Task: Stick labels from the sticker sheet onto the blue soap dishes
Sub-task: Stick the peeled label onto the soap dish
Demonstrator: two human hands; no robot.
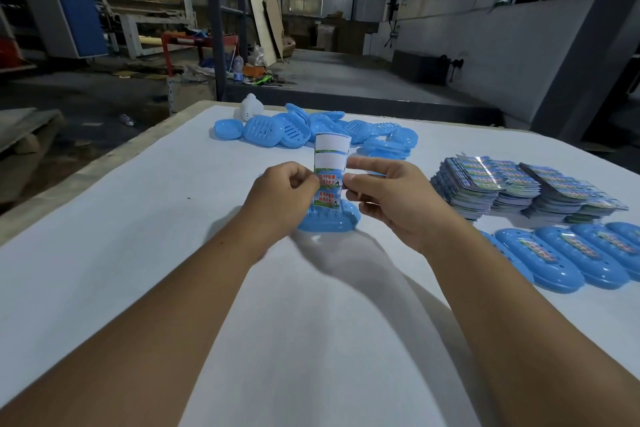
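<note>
A white table [138, 218] filled most of the view, with a dim workshop behind it. At its far edge lay a loose heap of blue soap dishes [311, 130], and a small white object [251, 107] sat just beside the heap. On the right stood stacks of sticker sheets [526, 189], and nearer, a row of labelled dishes [581, 253] lay side by side. Near the table's middle, one blue soap dish [329, 222] rested under both hands. The left hand [280, 198] had its fingers curled, pinching the left edge of an upright sticker sheet [330, 166]. The right hand [391, 198] pinched the sheet's right edge between thumb and forefinger. The sheet's upper slots were bare white; printed labels [328, 199] remained on its lower part.
</note>
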